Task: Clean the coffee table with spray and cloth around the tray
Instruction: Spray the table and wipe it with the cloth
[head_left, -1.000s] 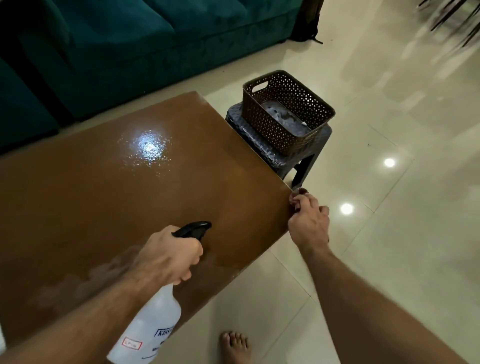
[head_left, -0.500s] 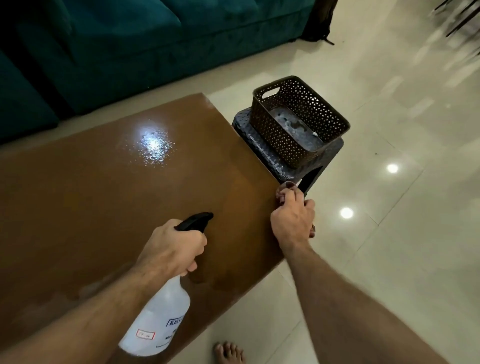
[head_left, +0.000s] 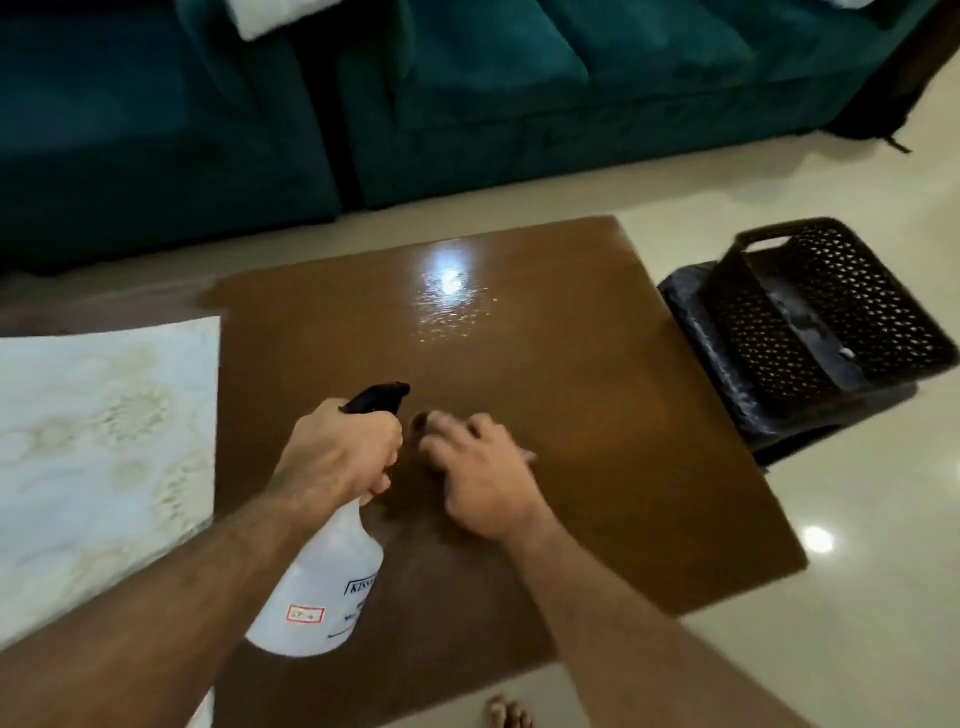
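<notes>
Spray bottle gripped over the coffee table

The left hand (head_left: 337, 457) was clamped around the neck of the spray bottle (head_left: 324, 587), its black nozzle (head_left: 376, 397) pointing away. Just to its right, the right hand (head_left: 480, 475) lay on the coffee table (head_left: 597, 415), fingers loosely spread, holding nothing clearly visible. The pale tray (head_left: 104, 431) sat left of the left hand.

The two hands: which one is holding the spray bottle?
The left hand grips the spray bottle by its black trigger head. The right hand holds no bottle, fingers spread over the brown coffee table.
</notes>
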